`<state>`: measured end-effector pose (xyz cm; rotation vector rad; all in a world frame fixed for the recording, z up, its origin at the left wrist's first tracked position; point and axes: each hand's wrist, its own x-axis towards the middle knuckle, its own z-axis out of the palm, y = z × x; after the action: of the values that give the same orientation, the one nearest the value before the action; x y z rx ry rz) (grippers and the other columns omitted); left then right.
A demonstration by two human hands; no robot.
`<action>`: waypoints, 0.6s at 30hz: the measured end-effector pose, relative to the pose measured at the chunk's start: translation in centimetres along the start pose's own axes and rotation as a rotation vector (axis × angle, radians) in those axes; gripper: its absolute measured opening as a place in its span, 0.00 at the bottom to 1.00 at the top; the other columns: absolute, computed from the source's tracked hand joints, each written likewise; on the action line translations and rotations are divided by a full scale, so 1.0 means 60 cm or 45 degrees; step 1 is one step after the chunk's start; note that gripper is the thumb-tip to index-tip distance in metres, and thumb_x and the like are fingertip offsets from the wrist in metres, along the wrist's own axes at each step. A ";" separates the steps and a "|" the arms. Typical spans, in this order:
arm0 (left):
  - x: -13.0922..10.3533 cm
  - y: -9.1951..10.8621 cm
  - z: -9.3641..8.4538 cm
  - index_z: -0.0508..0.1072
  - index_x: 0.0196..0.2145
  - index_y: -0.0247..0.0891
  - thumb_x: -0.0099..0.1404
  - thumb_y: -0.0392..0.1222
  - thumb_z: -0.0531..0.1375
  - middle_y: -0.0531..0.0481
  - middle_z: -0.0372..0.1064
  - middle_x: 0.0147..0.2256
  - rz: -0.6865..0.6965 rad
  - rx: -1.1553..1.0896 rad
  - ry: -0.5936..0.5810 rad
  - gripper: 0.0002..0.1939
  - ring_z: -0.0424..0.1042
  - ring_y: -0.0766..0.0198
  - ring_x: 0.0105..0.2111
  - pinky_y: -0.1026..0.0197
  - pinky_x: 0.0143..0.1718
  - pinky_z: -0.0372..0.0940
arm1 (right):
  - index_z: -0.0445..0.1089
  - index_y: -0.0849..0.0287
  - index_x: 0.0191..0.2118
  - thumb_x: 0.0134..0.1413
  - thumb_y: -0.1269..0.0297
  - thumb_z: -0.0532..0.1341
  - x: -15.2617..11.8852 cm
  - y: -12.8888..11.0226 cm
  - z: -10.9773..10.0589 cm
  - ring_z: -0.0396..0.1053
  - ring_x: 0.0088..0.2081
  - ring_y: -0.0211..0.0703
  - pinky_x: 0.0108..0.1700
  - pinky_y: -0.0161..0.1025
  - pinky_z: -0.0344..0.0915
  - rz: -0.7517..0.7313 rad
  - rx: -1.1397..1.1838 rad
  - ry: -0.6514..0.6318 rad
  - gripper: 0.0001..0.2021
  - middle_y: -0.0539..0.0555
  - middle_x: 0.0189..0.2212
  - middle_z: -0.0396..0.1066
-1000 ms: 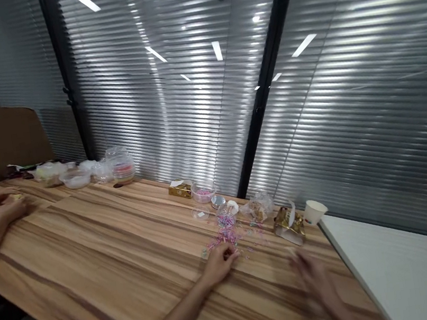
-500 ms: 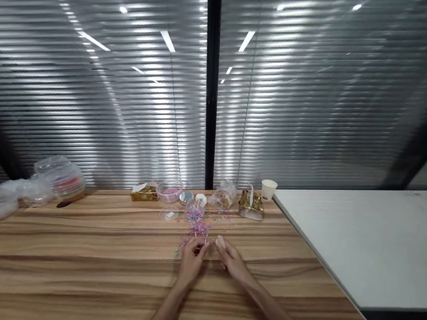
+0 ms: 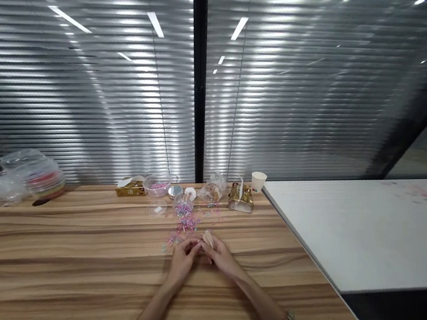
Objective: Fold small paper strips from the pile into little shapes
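My right hand (image 3: 223,259) is closed on flat tan pieces (image 3: 208,238) with rounded ends, which look like small wooden sticks. My left hand (image 3: 183,259) has thumb and forefinger pinched together right beside it. Whatever the left fingertips hold is too small to name. Just beyond the hands lies a loose pile of small pink, purple and blue beads or sprinkles (image 3: 186,224), spilling from a clear tipped container (image 3: 183,205). A few more pieces (image 3: 173,238) are scattered close to my left fingers.
Along the back stand a gold box (image 3: 131,189), a clear tub (image 3: 157,187) of pink pieces, a round tin (image 3: 175,191), a crumpled plastic bag (image 3: 214,185), an opened gold packet (image 3: 240,197) and a paper cup (image 3: 259,180). Stacked plastic containers (image 3: 43,177) sit far left. A white table (image 3: 377,232) adjoins at right.
My hands have come together, the left fingertips now meeting the tan pieces in the right hand. The whole view has shifted, so the things on the table appear further left and slightly higher.
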<state>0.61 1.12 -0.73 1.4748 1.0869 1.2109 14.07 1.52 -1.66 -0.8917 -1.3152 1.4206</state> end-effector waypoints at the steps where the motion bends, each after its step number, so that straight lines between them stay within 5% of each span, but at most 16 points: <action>1: 0.000 -0.001 0.000 0.74 0.31 0.34 0.55 0.50 0.60 0.45 0.74 0.31 -0.005 -0.010 -0.010 0.14 0.71 0.59 0.33 0.58 0.38 0.64 | 0.62 0.57 0.34 0.42 0.43 0.61 0.000 0.000 0.000 0.48 0.18 0.31 0.17 0.30 0.48 0.007 -0.001 -0.007 0.22 0.44 0.20 0.55; 18: -0.004 0.003 0.004 0.73 0.29 0.34 0.56 0.50 0.59 0.48 0.71 0.27 -0.009 0.066 -0.038 0.14 0.69 0.62 0.29 0.61 0.34 0.64 | 0.57 0.57 0.31 0.41 0.47 0.62 0.005 0.017 -0.007 0.47 0.15 0.29 0.16 0.28 0.50 0.061 0.080 0.087 0.20 0.40 0.17 0.51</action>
<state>0.82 0.84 -0.60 1.5223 1.1101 1.1599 14.20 2.00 -2.70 -0.9268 -1.1991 1.4480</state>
